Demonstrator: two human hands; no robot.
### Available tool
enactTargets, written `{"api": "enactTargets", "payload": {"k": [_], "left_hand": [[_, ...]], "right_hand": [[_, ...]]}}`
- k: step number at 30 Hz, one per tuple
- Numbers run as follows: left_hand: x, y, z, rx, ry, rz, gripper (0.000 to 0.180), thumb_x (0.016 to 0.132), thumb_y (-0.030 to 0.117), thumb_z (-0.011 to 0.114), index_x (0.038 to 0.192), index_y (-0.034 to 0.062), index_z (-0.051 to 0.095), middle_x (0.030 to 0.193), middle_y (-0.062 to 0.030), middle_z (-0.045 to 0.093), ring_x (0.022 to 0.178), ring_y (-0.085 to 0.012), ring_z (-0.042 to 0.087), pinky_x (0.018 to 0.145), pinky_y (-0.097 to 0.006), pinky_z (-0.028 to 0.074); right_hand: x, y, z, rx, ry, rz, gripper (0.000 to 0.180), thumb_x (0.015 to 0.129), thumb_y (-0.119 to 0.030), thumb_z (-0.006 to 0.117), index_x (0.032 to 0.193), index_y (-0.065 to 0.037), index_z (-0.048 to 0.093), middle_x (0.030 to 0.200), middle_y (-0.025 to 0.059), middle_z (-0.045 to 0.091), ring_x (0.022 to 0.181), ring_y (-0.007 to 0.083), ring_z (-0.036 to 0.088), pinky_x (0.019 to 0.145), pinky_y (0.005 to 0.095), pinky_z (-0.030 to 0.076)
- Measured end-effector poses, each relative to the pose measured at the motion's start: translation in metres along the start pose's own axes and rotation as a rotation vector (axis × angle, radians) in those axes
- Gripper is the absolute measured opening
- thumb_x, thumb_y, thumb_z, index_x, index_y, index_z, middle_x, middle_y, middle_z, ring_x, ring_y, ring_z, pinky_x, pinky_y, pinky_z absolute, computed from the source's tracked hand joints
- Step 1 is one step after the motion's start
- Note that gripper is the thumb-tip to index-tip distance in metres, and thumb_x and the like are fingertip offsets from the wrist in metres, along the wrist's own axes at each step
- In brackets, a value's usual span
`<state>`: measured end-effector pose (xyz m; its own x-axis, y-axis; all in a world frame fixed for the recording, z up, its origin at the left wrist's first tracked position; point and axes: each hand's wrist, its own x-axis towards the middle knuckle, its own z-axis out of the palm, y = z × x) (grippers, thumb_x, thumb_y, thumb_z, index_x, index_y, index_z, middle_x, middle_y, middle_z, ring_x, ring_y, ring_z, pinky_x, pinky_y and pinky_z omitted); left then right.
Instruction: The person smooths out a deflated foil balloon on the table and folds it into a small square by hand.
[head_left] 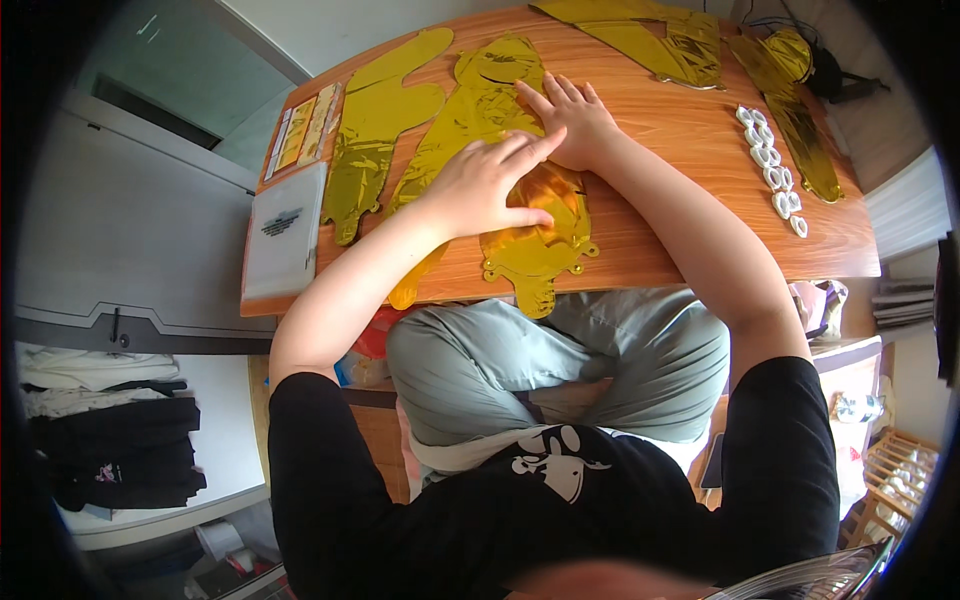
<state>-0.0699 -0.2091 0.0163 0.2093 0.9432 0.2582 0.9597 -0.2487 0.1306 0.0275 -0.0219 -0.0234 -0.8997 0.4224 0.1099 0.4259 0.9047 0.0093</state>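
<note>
A flat gold foil balloon (480, 105) lies on the wooden table in front of me, its lower end with small tabs reaching past the near edge. Over its middle is my left hand (488, 185), open, the thumb apart from the fingers and nothing gripped. My right hand (580, 125) rests flat with its fingers spread at the balloon's right border, close to the left fingertips. Part of the foil is hidden beneath both hands. To the left, a second flat gold balloon (375, 110) lies beside the first.
More flat gold balloons (690, 50) lie along the far edge and at the right (805, 135). Small white rings (770, 157) stand in rows at the right. Printed cards (298, 130) and a clear plastic bag (283, 235) holding dark thin pieces lie at the left edge.
</note>
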Motion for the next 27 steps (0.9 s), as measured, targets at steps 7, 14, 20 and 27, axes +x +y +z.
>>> {"api": "enactTargets", "payload": {"k": [7, 14, 20, 27], "left_hand": [[-0.009, 0.0, 0.008, -0.119, 0.158, -0.036, 0.098, 0.074, 0.043, 0.09, 0.151, 0.0123, 0.039, 0.132, -0.0143, 0.056, 0.115, -0.034, 0.061, 0.101, -0.044, 0.049], [-0.023, 0.006, 0.003, -0.175, 0.001, -0.235, 0.091, 0.076, 0.052, 0.086, 0.143, 0.005, 0.047, 0.136, -0.0194, 0.058, 0.127, -0.0358, 0.057, 0.112, -0.048, 0.043], [-0.03, 0.01, 0.006, 0.029, -0.021, -0.334, 0.105, 0.074, 0.058, 0.085, 0.154, 0.0097, 0.038, 0.151, -0.0189, 0.05, 0.146, -0.0349, 0.041, 0.125, -0.063, 0.003], [-0.033, 0.007, 0.008, -0.056, -0.025, -0.45, 0.131, 0.066, 0.073, 0.082, 0.161, 0.008, 0.02, 0.154, -0.0227, 0.045, 0.149, -0.0374, 0.037, 0.121, -0.071, 0.001]], "right_hand": [[-0.001, 0.0, 0.0, 0.042, 0.034, 0.019, 0.09, 0.096, -0.077, 0.037, 0.166, -0.024, 0.016, 0.168, 0.0222, 0.021, 0.157, 0.0354, 0.019, 0.126, 0.0516, 0.016], [-0.003, -0.001, -0.003, 0.064, 0.042, 0.035, 0.095, 0.094, -0.083, 0.033, 0.166, -0.024, 0.018, 0.167, 0.0224, 0.024, 0.157, 0.0352, 0.02, 0.126, 0.0517, 0.016], [-0.003, 0.0, -0.001, 0.048, 0.047, 0.024, 0.098, 0.092, -0.086, 0.032, 0.166, -0.023, 0.02, 0.167, 0.0222, 0.025, 0.157, 0.0352, 0.021, 0.126, 0.0527, 0.017], [-0.003, -0.002, -0.005, 0.071, 0.039, 0.018, 0.117, 0.078, -0.098, 0.034, 0.166, -0.023, 0.02, 0.167, 0.0234, 0.025, 0.157, 0.036, 0.02, 0.126, 0.0533, 0.016]]}}
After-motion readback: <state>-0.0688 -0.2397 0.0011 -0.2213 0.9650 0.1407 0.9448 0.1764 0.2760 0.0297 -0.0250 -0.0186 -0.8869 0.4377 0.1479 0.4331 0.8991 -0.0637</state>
